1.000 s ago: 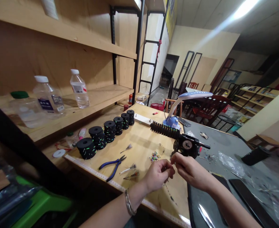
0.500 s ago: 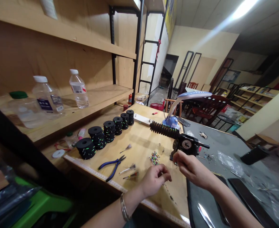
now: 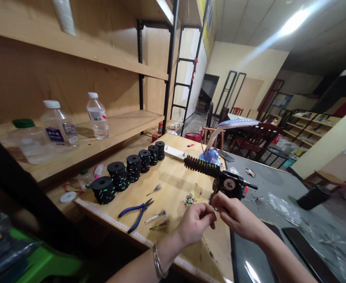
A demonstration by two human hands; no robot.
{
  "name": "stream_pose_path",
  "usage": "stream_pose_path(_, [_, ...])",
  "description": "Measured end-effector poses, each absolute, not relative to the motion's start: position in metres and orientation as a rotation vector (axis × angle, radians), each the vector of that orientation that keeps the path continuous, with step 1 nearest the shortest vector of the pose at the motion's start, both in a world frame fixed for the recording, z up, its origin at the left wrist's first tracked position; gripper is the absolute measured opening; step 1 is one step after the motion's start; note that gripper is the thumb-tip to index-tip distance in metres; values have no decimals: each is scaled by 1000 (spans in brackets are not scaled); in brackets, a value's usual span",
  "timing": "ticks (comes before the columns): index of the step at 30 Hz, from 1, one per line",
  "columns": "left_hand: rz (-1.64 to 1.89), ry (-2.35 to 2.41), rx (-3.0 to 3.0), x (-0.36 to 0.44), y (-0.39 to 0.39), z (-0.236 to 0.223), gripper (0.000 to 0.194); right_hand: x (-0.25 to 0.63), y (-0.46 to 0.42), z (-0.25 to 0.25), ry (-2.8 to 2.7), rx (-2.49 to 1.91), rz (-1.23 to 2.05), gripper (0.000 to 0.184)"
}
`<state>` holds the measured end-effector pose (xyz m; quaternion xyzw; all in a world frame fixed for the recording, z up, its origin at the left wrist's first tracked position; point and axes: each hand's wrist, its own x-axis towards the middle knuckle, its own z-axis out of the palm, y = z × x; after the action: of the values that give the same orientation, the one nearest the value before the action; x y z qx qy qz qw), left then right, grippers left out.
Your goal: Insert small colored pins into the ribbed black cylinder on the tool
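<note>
My left hand (image 3: 195,222) is bent into a pinch over the wooden table, with a bracelet at the wrist. A thin beaded thread (image 3: 210,253) trails down below its fingers. Close beside it, my right hand (image 3: 233,214) is closed, fingertips almost meeting the left ones; whatever they pinch is too small to make out. Just behind the right hand stands a black mechanical device (image 3: 230,184) with a ribbed black roll (image 3: 201,166) sticking out to the left. Beyond the left hand lies a pile of small multicoloured beads (image 3: 189,200).
Blue-handled pliers (image 3: 136,214) and several small brushlike tufts (image 3: 160,224) lie left of my hands. Black foam spools (image 3: 103,189) line the table's left side. A blue desk lamp (image 3: 210,155) stands behind the device. Plastic bottles (image 3: 98,118) occupy the shelf. A grey mat (image 3: 267,177) covers the right.
My hands have come closer together, the right fingertips now near the left ones. The view has tilted slightly, so the scene sits a little lower. Objects on the table have stayed put.
</note>
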<state>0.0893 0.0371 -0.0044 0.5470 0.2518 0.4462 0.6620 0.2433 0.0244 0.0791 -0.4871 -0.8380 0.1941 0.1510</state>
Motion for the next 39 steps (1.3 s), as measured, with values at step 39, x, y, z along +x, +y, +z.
stream_pose_path(39, [951, 971, 1419, 40, 5, -50, 22, 237, 42, -36, -1046, -1235, 960, 49])
